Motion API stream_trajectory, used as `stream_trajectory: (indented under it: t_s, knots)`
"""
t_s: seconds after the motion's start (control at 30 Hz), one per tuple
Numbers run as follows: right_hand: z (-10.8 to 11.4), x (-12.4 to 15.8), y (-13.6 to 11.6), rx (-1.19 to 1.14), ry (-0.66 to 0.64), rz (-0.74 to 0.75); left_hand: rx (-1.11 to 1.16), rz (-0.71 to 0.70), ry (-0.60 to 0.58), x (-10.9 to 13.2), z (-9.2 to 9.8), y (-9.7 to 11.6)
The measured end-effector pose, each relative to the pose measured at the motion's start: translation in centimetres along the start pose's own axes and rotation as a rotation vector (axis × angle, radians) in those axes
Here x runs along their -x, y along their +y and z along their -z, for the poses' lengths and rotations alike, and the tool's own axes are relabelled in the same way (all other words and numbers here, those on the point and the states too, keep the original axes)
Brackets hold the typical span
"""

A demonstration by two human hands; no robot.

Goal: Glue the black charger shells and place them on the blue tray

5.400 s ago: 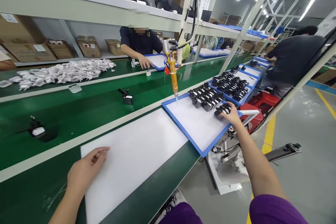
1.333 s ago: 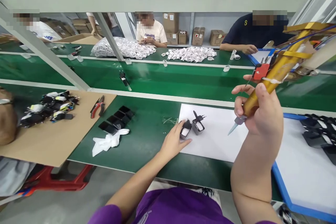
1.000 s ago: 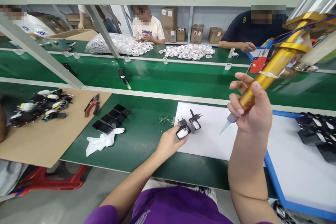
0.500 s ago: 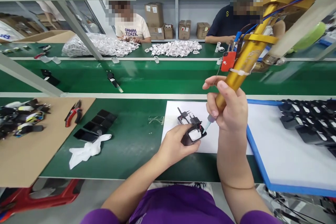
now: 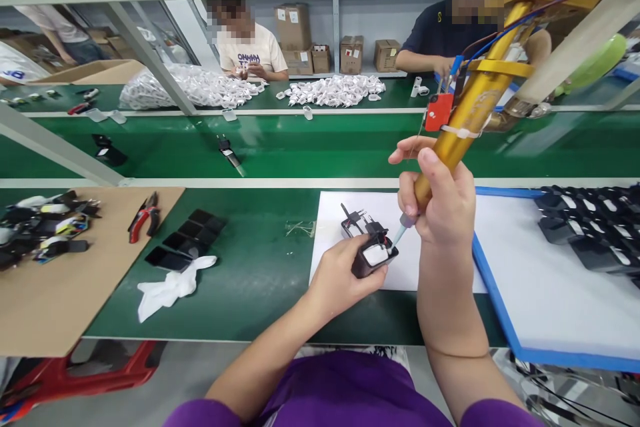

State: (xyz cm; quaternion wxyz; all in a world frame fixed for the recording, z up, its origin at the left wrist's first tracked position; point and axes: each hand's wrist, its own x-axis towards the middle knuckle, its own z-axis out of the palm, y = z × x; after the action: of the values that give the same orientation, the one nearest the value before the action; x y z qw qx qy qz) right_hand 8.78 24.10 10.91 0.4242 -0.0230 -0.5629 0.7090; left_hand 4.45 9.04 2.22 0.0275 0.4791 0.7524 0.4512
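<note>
My left hand (image 5: 345,273) is closed around a black plug adapter housing (image 5: 367,268), tilted over a white sheet (image 5: 325,213). Inside the housing's open end shows a white block, with red and dark wires beside it. My right hand (image 5: 443,197) grips a gold-coloured glue dispenser (image 5: 463,117) from above, its index finger raised near a red switch (image 5: 439,112). The dispenser's pale nozzle (image 5: 400,233) points down into the housing's right inner edge. Behind my left hand, another black plug part with metal pins (image 5: 355,217) lies on the sheet.
At right, a blue-edged tray (image 5: 495,307) carries rows of black housings (image 5: 590,220). Left are black cases (image 5: 193,233), a white cloth (image 5: 173,290), pliers (image 5: 145,217) and cardboard (image 5: 45,307) with plug parts. Beyond the green belt (image 5: 300,147), two people sit near white parts (image 5: 335,90).
The nozzle tip has gone slightly deeper into the housing. Plug parts on the belt have shifted right, and the co-worker at far right has moved an arm.
</note>
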Motion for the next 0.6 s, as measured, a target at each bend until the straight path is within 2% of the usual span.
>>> stream_trajectory:
  t_s: [0.23,0.4,0.6]
  knots:
    - [-0.4,0.3,-0.1,0.019,0.018,0.011,0.025,0.086,-0.073,0.1,-1.8,-0.4]
    - [-0.7,0.6,-0.2,0.042,0.027,0.001,0.060,0.008,-0.018,0.0,-3.0,0.0]
    - [-0.8,0.8,-0.2,-0.019,0.032,0.005,0.043,-0.037,0.020,-0.6,-3.5,0.6]
